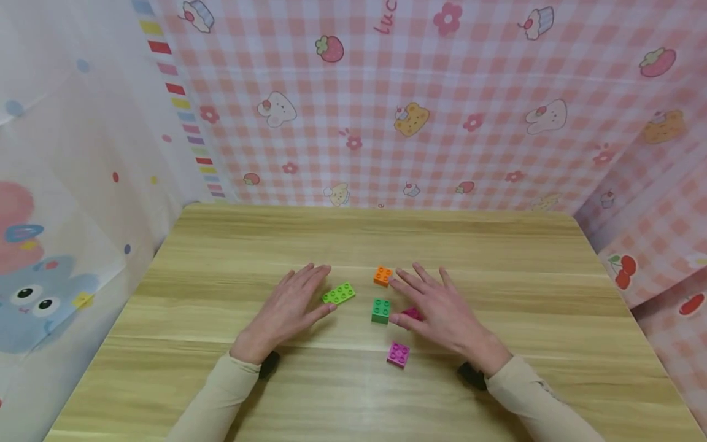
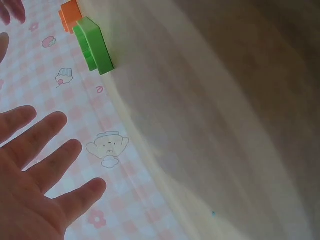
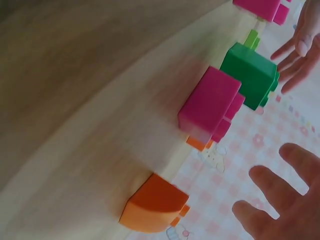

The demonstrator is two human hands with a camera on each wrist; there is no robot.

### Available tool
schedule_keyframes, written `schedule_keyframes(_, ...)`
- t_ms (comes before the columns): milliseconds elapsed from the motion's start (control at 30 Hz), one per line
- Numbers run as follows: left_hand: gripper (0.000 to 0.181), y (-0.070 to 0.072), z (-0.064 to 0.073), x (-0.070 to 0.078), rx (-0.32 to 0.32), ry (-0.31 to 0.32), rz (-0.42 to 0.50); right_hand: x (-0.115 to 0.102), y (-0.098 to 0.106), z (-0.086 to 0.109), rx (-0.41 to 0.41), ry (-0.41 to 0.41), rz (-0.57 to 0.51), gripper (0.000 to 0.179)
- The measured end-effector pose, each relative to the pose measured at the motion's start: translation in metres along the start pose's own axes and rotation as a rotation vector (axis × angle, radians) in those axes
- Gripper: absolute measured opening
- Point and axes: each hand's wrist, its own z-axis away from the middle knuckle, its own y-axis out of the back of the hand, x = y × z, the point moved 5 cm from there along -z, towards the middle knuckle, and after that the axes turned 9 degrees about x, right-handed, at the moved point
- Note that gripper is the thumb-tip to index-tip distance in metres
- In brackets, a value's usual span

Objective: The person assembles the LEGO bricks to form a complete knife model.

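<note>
My left hand [image 1: 284,310] is spread just left of a lime-green flat eight-stud brick [image 1: 339,293], its thumb at the brick's near edge; whether they touch I cannot tell. Over on the right, my right hand [image 1: 442,313] hovers with extended fingers above a magenta brick [image 1: 412,314], partly covering it. By its index fingertip sits an orange four-stud brick [image 1: 382,275], and by the thumb a green four-stud brick [image 1: 380,311]. Nearer to me lies a pink brick [image 1: 398,354]. A curved orange brick [image 3: 156,205] shows only in the right wrist view. Neither hand holds anything.
All the bricks stand on a wood-grain table [image 1: 353,399]. A pink checked cloth [image 1: 375,92] hangs behind its far edge, and a white patterned cloth [image 1: 66,153] hangs at the left. Black devices sit under the left wrist [image 1: 269,366] and right wrist [image 1: 472,376].
</note>
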Motion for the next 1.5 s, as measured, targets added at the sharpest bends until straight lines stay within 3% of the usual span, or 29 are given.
schedule_keyframes(367, 0.073, 0.002, -0.004, 0.002, -0.018, -0.030, 0.005, -0.012, -0.013, -0.007, -0.027, 0.092, -0.030, 0.065)
schedule_keyframes(733, 0.067, 0.000, -0.009, -0.001, -0.083, -0.073, 0.018, -0.020, -0.013, -0.011, -0.020, 0.107, -0.084, 0.038)
schedule_keyframes(900, 0.067, -0.001, -0.011, -0.005, -0.115, -0.078, 0.006, -0.024, -0.015, -0.014, -0.066, 0.089, -0.100, 0.042)
schedule_keyframes(1100, 0.066, -0.003, -0.013, -0.010, -0.177, -0.038, 0.058, -0.028, -0.018, -0.016, -0.093, 0.073, -0.115, 0.042)
schedule_keyframes(1333, 0.070, -0.012, -0.015, -0.015, -0.272, 0.064, 0.187, -0.034, -0.020, -0.015, -0.110, 0.070, -0.153, 0.040)
schedule_keyframes(1500, 0.071, -0.015, -0.019, -0.014, -0.295, 0.108, 0.209, -0.035, -0.021, -0.015, -0.117, 0.072, -0.164, 0.042)
